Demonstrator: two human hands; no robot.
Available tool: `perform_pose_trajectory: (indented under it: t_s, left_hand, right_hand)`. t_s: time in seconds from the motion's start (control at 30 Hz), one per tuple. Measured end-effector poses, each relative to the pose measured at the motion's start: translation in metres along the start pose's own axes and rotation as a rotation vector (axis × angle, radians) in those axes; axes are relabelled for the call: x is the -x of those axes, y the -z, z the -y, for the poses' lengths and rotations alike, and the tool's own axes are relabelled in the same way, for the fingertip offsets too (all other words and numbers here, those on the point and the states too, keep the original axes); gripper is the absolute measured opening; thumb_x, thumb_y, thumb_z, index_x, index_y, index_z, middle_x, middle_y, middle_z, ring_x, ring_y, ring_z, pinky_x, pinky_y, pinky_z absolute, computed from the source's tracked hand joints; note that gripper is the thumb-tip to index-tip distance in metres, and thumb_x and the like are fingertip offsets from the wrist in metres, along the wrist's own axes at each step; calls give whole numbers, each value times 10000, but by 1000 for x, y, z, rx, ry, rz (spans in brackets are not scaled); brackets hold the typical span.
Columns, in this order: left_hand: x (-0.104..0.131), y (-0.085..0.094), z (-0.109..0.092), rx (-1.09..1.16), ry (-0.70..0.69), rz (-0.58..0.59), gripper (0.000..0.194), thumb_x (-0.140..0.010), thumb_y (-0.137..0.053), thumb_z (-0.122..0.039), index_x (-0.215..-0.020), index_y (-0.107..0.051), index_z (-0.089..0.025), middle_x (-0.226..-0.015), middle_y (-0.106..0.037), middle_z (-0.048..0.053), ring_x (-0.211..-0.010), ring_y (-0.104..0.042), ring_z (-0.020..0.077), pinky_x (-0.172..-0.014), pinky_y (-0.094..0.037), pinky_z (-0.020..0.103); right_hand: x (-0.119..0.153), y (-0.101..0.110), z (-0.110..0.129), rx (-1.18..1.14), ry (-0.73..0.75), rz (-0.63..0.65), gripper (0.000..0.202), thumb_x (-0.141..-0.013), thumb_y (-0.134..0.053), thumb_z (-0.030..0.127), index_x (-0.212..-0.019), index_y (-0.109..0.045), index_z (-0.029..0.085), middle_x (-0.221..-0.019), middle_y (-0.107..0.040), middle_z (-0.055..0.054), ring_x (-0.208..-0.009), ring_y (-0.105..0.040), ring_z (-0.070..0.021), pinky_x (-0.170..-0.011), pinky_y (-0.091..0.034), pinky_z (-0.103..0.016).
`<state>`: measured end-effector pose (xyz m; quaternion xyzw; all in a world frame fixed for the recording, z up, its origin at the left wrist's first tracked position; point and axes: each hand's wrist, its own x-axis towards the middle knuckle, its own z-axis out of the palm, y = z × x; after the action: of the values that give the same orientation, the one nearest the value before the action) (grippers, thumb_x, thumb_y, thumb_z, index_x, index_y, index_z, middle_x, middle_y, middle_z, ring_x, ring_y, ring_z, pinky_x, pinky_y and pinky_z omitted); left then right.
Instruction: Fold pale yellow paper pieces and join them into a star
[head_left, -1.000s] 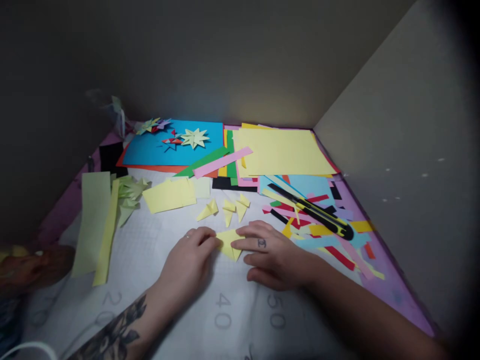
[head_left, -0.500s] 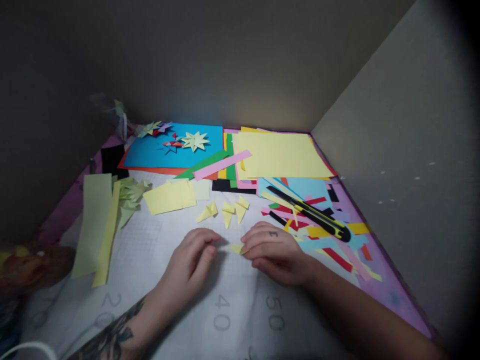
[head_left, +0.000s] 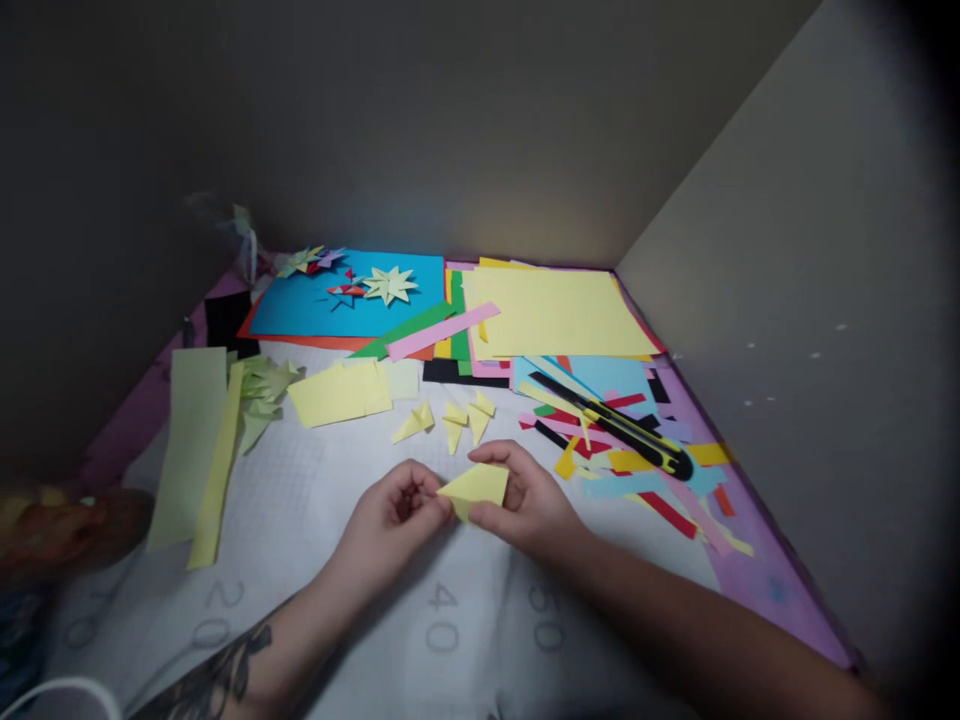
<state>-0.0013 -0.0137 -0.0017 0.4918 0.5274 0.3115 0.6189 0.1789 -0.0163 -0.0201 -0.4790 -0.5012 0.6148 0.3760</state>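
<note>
Paper (head_left: 480, 487) sits pinched, edge in the right hand (head_left: 491, 490), tip seemingly in the left hand (head_left: 442, 500), near folded pieces (head_left: 454, 426).

Left hand (head_left: 399, 508) now pinching the pointed end of the yellow paper piece (head_left: 478, 488), closing the earlier gap; right hand (head_left: 536, 508) now uncovering more of it.

Brown rounded object (head_left: 75, 525) at left: blurred, identity unclear. White curved band (head_left: 64, 690): cut off by lower edge. Lower layers of stacked coloured paper sheets (head_left: 559, 312): mostly hidden beneath pale-yellow top sheet.
</note>
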Motion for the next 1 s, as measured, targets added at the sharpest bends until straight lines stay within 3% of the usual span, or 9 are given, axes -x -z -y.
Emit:
perform_pose_trajectory:
  t_s: [0.2, 0.33, 0.43, 0.53, 0.6, 0.67, 0.73, 0.9, 1.0]
  left_hand:
    - [2, 2, -5, -197, -23, 64, 170, -774, -554, -313, -705, -554, -158, -653, -543, -8, -604, -459, 115, -544, -356, 218]
    - [3, 5, -6, -363, -63, 106, 163, -759, -512, -240, -617, -523, -160, -590, -474, -31, -567, -402, 101, -521, -307, 211]
    - [2, 7, -4, -355, -40, 119, 185, -750, -506, -237, -582, -485, -162, -567, -425, -40, -552, -374, 95, -502, -280, 204]
    - [0, 10, -4, -263, 29, 82, 206, -748, -518, -285, -586, -483, -163, -565, -431, -39, -543, -374, 94, -491, -280, 200]
    - [-1, 11, -6, -205, 80, 68, 212, -743, -526, -313, -598, -495, -162, -552, -436, -42, -521, -363, 89, -476, -271, 197]
    - [-2, 11, -8, -164, 111, 67, 221, -735, -531, -330, -596, -491, -163, -539, -426, -49, -504, -349, 82, -469, -265, 195]
    - [-2, 11, -8, -138, 119, 67, 229, -727, -537, -342, -595, -483, -163, -546, -423, -51, -511, -353, 82, -472, -271, 194]
    - [-4, 11, -5, -180, 130, 83, 219, -738, -521, -317, -591, -460, -167, -544, -417, -51, -513, -355, 82, -464, -274, 193]
    - [-4, 15, -2, -296, 78, 88, 239, -775, -503, -301, -581, -459, -168, -521, -418, -54, -499, -365, 84, -466, -298, 197]
  right_hand:
    - [2, -4, -4, 292, 3, -79, 370, -711, -612, 156, -1058, -529, 255, -780, -602, 23, -653, -570, -122, -596, -479, -237]
    - [0, -5, -5, 211, 53, -51, 359, -721, -573, 147, -1061, -496, 231, -698, -588, 37, -609, -571, -113, -553, -467, -217]
    - [-5, -1, -5, 169, 101, -88, 316, -750, -566, 172, -1049, -477, 222, -671, -584, 42, -557, -561, -103, -510, -457, -206]
    - [-7, 10, -2, 272, 262, -248, 251, -807, -554, 203, -1044, -475, 221, -716, -616, 12, -601, -592, -125, -548, -485, -239]
    - [-5, 17, 1, 464, 499, -333, 217, -827, -551, 206, -1037, -501, 225, -792, -637, -26, -707, -616, -163, -640, -506, -305]
    - [-2, 19, 5, 714, 784, -244, 235, -813, -594, 237, -1041, -537, 236, -885, -648, -57, -822, -614, -209, -756, -494, -384]
    - [1, 17, 8, 949, 957, -118, 258, -815, -617, 251, -1067, -561, 251, -964, -655, -63, -913, -596, -228, -829, -459, -408]
    - [-1, 9, 12, 1215, 1130, 23, 198, -874, -521, 125, -1045, -600, 186, -1049, -672, -69, -976, -562, -209, -785, -426, -369]
    - [-6, 12, 10, 1212, 1106, 125, 194, -899, -475, 121, -1011, -613, 198, -984, -685, -61, -908, -571, -192, -729, -419, -351]
